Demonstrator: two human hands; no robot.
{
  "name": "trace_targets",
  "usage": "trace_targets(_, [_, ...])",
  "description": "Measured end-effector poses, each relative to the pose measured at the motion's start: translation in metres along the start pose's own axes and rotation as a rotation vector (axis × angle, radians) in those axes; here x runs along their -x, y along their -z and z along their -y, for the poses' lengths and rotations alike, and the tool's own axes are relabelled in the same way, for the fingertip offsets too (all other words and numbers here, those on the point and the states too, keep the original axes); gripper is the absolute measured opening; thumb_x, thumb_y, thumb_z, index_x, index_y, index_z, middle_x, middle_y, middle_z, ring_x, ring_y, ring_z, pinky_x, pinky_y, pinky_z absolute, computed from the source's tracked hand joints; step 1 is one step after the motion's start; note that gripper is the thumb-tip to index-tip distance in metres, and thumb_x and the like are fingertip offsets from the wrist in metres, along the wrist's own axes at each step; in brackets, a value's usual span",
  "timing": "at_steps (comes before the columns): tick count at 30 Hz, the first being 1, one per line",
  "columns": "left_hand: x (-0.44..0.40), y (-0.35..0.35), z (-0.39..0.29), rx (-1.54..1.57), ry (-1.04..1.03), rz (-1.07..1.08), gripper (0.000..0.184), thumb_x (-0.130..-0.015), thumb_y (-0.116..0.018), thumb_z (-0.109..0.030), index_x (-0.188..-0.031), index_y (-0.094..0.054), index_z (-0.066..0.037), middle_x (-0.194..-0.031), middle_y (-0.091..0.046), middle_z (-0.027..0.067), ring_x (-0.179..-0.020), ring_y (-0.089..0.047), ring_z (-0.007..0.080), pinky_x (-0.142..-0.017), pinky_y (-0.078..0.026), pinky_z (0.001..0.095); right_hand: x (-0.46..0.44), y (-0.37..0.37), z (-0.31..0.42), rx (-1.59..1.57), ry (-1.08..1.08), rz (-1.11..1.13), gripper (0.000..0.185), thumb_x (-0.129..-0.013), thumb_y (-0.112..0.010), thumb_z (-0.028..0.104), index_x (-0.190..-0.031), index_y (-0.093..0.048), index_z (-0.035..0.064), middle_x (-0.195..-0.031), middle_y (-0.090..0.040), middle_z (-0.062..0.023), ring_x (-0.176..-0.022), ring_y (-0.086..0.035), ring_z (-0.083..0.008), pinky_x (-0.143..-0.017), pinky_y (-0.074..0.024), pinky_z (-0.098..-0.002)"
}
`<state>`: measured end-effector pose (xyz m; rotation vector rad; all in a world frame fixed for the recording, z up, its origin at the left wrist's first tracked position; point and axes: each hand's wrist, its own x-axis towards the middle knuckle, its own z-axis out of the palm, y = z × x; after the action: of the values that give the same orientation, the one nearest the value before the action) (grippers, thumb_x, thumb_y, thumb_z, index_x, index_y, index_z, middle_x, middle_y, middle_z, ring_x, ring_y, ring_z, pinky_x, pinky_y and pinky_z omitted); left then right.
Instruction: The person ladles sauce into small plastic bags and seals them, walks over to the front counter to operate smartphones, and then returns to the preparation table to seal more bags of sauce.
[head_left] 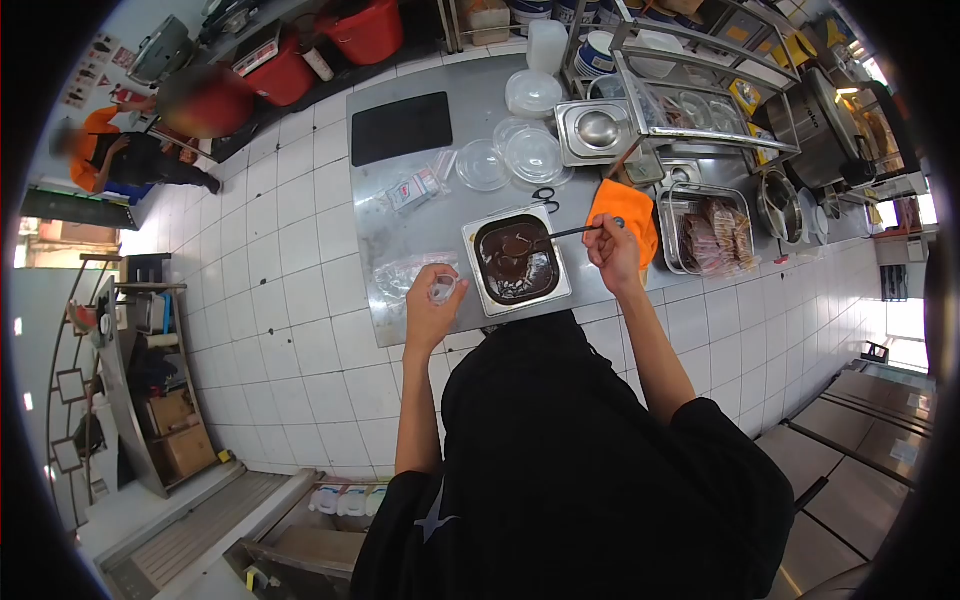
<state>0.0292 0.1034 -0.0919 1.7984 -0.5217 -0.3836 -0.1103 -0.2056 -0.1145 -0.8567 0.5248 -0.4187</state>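
A square metal pan [561, 292] stands on the steel table in front of me, filled with dark brown sauce [517, 276]. My right hand [614, 254] is closed around the handle of a ladle [572, 233], whose bowl end dips into the sauce. Left of the pan, my left hand [432, 308] grips a small clear plastic cup [441, 289]. Beneath and beside that hand lies a clear plastic bag [392, 276]. An orange cloth [622, 205] lies just behind my right hand. Black-handled scissors [545, 198] rest beyond the pan.
Clear round lids [533, 157], a black board [402, 129] and a packet [414, 188] lie farther back on the table [470, 85]. To the right are a metal tray of packed meat [712, 235], pots [779, 205] and a shelf rack [700, 133]. Another person [100, 150] stands far left.
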Motion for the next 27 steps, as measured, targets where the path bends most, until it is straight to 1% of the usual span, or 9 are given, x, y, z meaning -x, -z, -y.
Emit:
trace_targets(4, [-0.007,-0.005,-0.009,0.021,0.037,0.019,0.019,-0.086,-0.077,-0.008,-0.097,-0.063,-0.002,-0.091,-0.059,0.0033,-0.085,-0.057,0.0130,-0.077,-0.047,0.0273,0.021,-0.032,0.045,-0.080,0.084,-0.011,0.027,-0.107,-0.045,0.029,-0.096,-0.056,0.0072,-0.067,-0.064,-0.0092,-0.044,-0.044,-0.0122,-0.042,-0.0315,-0.0244])
trace_targets(7, [-0.013,-0.012,-0.014,-0.009,-0.079,0.011,0.021,-0.085,-0.078,-0.014,-0.098,-0.064,-0.005,-0.095,-0.062,0.0017,-0.084,-0.059,0.0122,-0.075,-0.048,0.0292,0.038,-0.055,0.075,-0.093,0.173,0.013,0.026,-0.107,-0.044,0.028,-0.096,-0.055,0.0079,-0.067,-0.064,-0.0093,-0.043,-0.044,-0.0122,-0.042,-0.0318,-0.0245])
trace_targets(10, [-0.024,-0.019,-0.022,-0.156,-0.197,-0.047,0.020,-0.084,-0.078,-0.011,-0.097,-0.065,-0.005,-0.092,-0.060,0.0041,-0.083,-0.060,0.0160,-0.074,-0.048,0.0298,0.052,-0.072,0.096,-0.097,0.222,0.041,0.026,-0.108,-0.041,0.028,-0.097,-0.054,0.0087,-0.068,-0.064,-0.0095,-0.043,-0.044,-0.0119,-0.041,-0.0330,-0.0247])
trace_targets(13, [-0.033,-0.022,-0.034,-0.201,-0.279,-0.077,0.019,-0.081,-0.078,-0.010,-0.096,-0.065,-0.007,-0.093,-0.060,0.0054,-0.088,-0.062,0.0211,-0.076,-0.047,0.0327,0.063,-0.083,0.110,-0.104,0.265,0.074,0.026,-0.108,-0.040,0.029,-0.098,-0.054,0.0090,-0.068,-0.065,-0.0097,-0.043,-0.044,-0.0120,-0.041,-0.0336,-0.0246])
trace_targets(16, [-0.034,-0.024,-0.049,-0.488,-0.278,-0.074,0.020,-0.080,-0.076,-0.012,-0.097,-0.065,-0.011,-0.097,-0.060,0.0044,-0.096,-0.061,0.0253,-0.084,-0.044,0.0408,0.071,-0.090,0.117,-0.109,0.307,0.089,0.026,-0.108,-0.040,0.029,-0.099,-0.053,0.0090,-0.069,-0.065,-0.0099,-0.043,-0.044,-0.0120,-0.041,-0.0335,-0.0246])
trace_targets(19, [-0.033,-0.035,-0.058,-0.667,-0.240,-0.033,0.021,-0.080,-0.075,-0.015,-0.099,-0.065,-0.014,-0.100,-0.060,0.0023,-0.102,-0.059,0.0260,-0.089,-0.039,0.0495,0.076,-0.092,0.120,-0.095,0.338,0.101,0.026,-0.109,-0.040,0.029,-0.099,-0.053,0.0090,-0.069,-0.065,-0.0103,-0.043,-0.044,-0.0119,-0.041,-0.0332,-0.0246])
trace_targets(22, [-0.034,-0.047,-0.061,-0.758,-0.156,0.058,0.022,-0.081,-0.073,-0.016,-0.101,-0.065,-0.015,-0.100,-0.059,0.0028,-0.104,-0.057,0.0258,-0.091,-0.036,0.0548,0.079,-0.094,0.121,-0.098,0.338,0.103,0.026,-0.109,-0.039,0.029,-0.099,-0.053,0.0089,-0.069,-0.065,-0.0105,-0.043,-0.044,-0.0116,-0.042,-0.0330,-0.0245])
trace_targets(25, [-0.036,-0.054,-0.070,-0.739,-0.174,0.047,0.026,-0.079,-0.075,-0.015,-0.103,-0.065,-0.015,-0.100,-0.058,0.0051,-0.098,-0.058,0.0282,-0.087,-0.042,0.0511,0.081,-0.096,0.121,-0.100,0.344,0.104,0.027,-0.109,-0.039,0.029,-0.099,-0.053,0.0088,-0.069,-0.066,-0.0107,-0.043,-0.044,-0.0114,-0.042,-0.0330,-0.0243])
trace_targets(27, [-0.039,-0.057,-0.075,-0.486,-0.138,0.117,0.029,-0.079,-0.074,-0.012,-0.107,-0.065,-0.013,-0.104,-0.057,0.0043,-0.101,-0.058,0.0266,-0.087,-0.043,0.0480,0.083,-0.097,0.121,-0.093,0.352,0.112,0.028,-0.109,-0.039,0.030,-0.099,-0.054,0.0086,-0.069,-0.066,-0.0113,-0.043,-0.044,-0.0113,-0.042,-0.0330,-0.0240])
